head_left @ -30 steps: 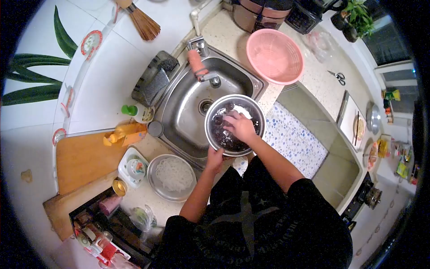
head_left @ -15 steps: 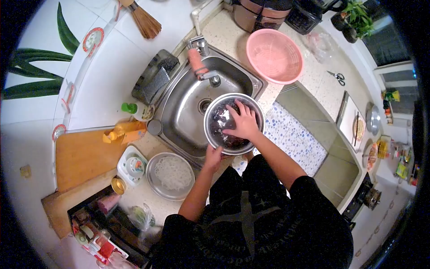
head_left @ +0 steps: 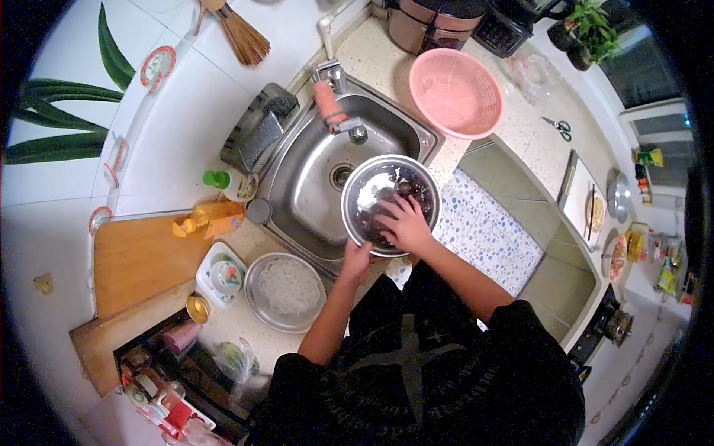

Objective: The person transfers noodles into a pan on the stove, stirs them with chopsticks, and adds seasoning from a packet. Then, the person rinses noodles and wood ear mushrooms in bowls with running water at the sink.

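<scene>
A round metal bowl is over the front right edge of the steel sink. My left hand grips its near rim on the left side. Inside the bowl is shiny liquid with dark, roundish pieces whose kind I cannot make out. My right hand reaches into it from the right, fingers spread over the dark pieces, partly hiding them. Whether the fingertips touch the pieces does not show clearly.
The faucet reaches over the sink. A pink basket stands on the counter at right. Left of me sits a metal basin of pale strands. Bottles, a wooden board and scissors lie further out.
My right hand has moved down and toward the near side of the bowl, uncovering more dark pieces. The left hand keeps its hold on the rim.
</scene>
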The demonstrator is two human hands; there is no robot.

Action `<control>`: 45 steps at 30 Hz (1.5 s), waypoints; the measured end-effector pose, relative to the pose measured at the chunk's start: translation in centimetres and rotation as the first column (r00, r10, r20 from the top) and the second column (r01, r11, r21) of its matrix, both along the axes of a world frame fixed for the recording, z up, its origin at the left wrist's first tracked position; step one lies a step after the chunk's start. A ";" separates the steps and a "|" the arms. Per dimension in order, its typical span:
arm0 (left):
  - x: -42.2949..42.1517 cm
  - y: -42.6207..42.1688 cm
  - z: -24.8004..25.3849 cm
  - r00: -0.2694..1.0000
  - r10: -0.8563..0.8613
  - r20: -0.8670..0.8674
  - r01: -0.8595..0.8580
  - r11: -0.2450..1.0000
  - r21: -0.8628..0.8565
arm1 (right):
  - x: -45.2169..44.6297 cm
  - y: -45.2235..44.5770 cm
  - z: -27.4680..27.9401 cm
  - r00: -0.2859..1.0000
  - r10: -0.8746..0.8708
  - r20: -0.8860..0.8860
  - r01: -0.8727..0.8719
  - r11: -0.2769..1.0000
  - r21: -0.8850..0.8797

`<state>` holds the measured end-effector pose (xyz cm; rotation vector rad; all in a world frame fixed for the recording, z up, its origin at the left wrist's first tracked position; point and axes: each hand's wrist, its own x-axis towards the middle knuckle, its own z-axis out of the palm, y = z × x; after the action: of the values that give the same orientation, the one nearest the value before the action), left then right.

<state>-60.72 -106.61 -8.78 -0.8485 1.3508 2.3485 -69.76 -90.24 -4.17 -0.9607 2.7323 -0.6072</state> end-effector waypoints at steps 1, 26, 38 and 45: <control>-0.1 0.0 0.4 1.000 -0.002 0.025 0.002 1.000 0.012 | 0.1 0.8 0.2 1.000 0.023 0.009 -0.023 0.998 0.055; 0.1 0.5 0.1 0.990 0.077 0.121 -0.088 0.992 0.087 | -3.5 1.8 -1.4 0.990 -0.100 -0.104 0.111 0.988 0.110; 0.1 0.1 0.0 0.997 0.003 0.072 -0.007 0.999 0.052 | -1.7 -2.9 1.5 0.997 0.076 -0.012 -0.071 0.972 0.225; 0.6 -0.1 -1.2 0.990 -0.004 0.142 -0.001 0.999 0.035 | -3.9 -1.4 -1.8 0.997 0.025 -0.073 -0.016 0.992 0.122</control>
<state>-60.09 -106.71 -9.97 -0.9840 1.2495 2.2565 -73.70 -91.67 -6.00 -1.0002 2.7829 -0.4046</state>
